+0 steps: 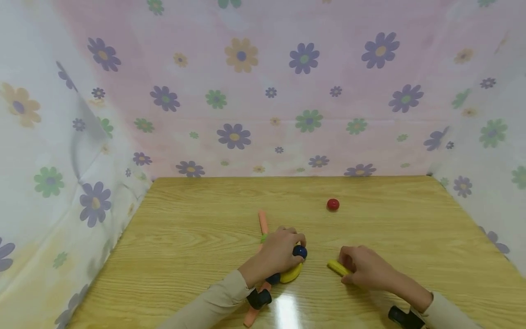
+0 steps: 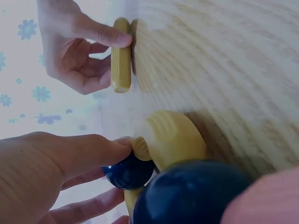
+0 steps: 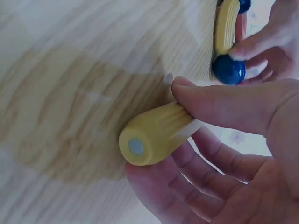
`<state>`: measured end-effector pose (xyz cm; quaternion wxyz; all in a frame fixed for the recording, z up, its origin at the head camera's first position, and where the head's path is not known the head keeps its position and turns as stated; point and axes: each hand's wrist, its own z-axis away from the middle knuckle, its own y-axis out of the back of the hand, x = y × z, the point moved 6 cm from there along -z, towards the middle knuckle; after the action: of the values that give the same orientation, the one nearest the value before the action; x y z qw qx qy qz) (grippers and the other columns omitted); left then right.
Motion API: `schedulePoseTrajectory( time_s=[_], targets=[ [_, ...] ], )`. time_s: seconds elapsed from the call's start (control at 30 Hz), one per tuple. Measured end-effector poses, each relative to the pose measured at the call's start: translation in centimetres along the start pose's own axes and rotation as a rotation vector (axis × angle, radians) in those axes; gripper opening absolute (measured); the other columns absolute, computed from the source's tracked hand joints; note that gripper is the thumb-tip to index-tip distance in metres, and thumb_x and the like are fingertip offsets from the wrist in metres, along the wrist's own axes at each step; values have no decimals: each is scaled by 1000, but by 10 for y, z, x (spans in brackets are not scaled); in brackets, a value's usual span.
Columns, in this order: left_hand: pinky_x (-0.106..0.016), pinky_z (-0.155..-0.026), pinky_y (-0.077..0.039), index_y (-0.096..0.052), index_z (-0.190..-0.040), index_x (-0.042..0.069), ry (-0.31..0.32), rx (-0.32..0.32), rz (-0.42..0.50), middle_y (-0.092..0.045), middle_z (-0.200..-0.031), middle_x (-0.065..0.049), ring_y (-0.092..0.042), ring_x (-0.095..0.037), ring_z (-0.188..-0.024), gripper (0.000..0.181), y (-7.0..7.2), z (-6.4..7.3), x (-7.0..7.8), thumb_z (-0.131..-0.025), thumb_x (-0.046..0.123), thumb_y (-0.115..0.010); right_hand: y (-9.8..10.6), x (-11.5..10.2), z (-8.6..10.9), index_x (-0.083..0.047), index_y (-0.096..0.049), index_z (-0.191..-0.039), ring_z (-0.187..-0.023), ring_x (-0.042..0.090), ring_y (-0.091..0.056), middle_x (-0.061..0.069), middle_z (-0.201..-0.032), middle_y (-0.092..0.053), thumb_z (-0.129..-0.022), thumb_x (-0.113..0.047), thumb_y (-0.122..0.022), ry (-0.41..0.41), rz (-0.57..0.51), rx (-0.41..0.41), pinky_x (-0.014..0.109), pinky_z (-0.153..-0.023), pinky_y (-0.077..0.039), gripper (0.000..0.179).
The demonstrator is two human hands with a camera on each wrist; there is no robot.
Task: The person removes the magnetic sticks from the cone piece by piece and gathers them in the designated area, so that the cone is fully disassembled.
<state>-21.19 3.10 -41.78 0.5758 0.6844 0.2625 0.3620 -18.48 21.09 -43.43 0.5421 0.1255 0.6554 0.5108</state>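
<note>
My left hand [image 1: 279, 250] grips a shiny dark blue ball [image 1: 300, 252] between thumb and fingers. From that ball a ribbed, curved yellow stick [image 1: 291, 274] runs to a second blue ball [image 2: 191, 196], large in the left wrist view. An orange stick [image 1: 263, 222] and a small green piece [image 1: 264, 237] lie beyond the left hand, whose forearm hides part of this chain. In my right hand [image 1: 367, 269], thumb and fingers pinch a straight yellow stick [image 3: 159, 133] close over the table. Its near end shows a round grey spot in the right wrist view.
A red ball [image 1: 333, 204] sits farther back on the wood-grain table [image 1: 197, 205]. Another orange stick [image 1: 251, 316] points toward the front edge. Flower-printed cloth [image 1: 255, 100] walls off the back and both sides. Black wrist cameras sit at both cuffs.
</note>
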Motion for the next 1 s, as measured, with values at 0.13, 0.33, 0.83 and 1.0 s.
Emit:
schedulePoseTrajectory(
  time_s=[0.13, 0.33, 0.83, 1.0],
  targets=[
    [-23, -58, -43, -67, -103, 26, -15, 3, 10, -61, -103, 4, -55, -16, -85, 26, 1, 1, 1, -81, 37, -74, 7, 4, 2, -16, -57, -84, -64, 3, -46, -10, -73, -53, -72, -18, -83, 0, 13, 7, 24, -55, -41, 29],
    [-24, -60, -44, -67, -104, 26, -28, 7, 5, -60, -102, 5, -54, -15, -85, 27, 0, 1, 2, -81, 38, -74, 18, 9, 3, -16, -58, -85, -65, 5, -48, -9, -74, -53, -73, -16, -81, 27, 12, 24, 25, -55, -42, 26],
    [-25, -58, -43, -67, -105, 25, -37, 5, 24, -60, -107, 3, -53, -16, -84, 26, 1, 3, 1, -83, 36, -73, 75, 31, -5, -14, -63, -88, -67, 6, -53, -8, -80, -59, -72, 0, -78, 100, 162, 263, 26, -57, -46, 26],
    [-26, -59, -44, -67, -106, 26, -35, 11, 11, -60, -107, 3, -54, -16, -85, 26, 1, 4, 0, -83, 37, -73, 90, 46, -16, -11, -65, -88, -67, 9, -54, -5, -78, -60, -72, 2, -77, 107, 204, 303, 27, -57, -46, 25]
  ],
)
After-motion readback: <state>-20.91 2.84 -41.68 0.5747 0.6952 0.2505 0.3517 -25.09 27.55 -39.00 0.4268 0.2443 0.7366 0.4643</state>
